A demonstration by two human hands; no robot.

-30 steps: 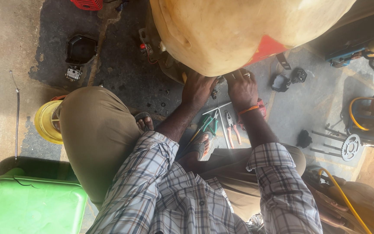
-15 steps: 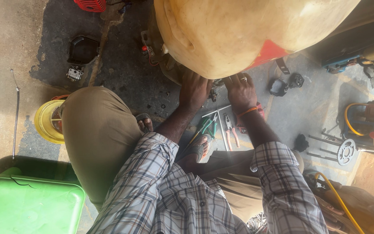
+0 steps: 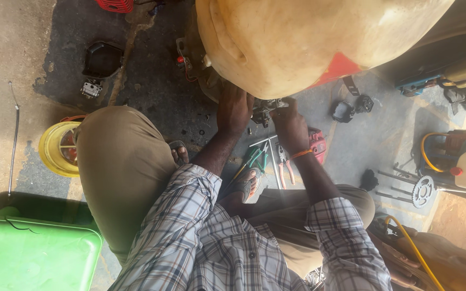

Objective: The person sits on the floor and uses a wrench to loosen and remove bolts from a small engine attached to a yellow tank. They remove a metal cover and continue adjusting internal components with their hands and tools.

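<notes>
Cream plastic tank (image 3: 308, 43) overhangs the small dark metal engine part (image 3: 264, 110) on the floor, right hand (image 3: 289, 125) gripping it, left hand (image 3: 234, 110) pressed beside; disassembly looks unfinished, pliers (image 3: 282, 164) lying unused.

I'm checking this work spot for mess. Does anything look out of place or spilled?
Yes. A dark stain spreads over the concrete floor beneath the big tan tank, like spilled liquid. Pliers, a toothed wheel and small black parts lie scattered loose around both hands, left hand and right hand.
</notes>
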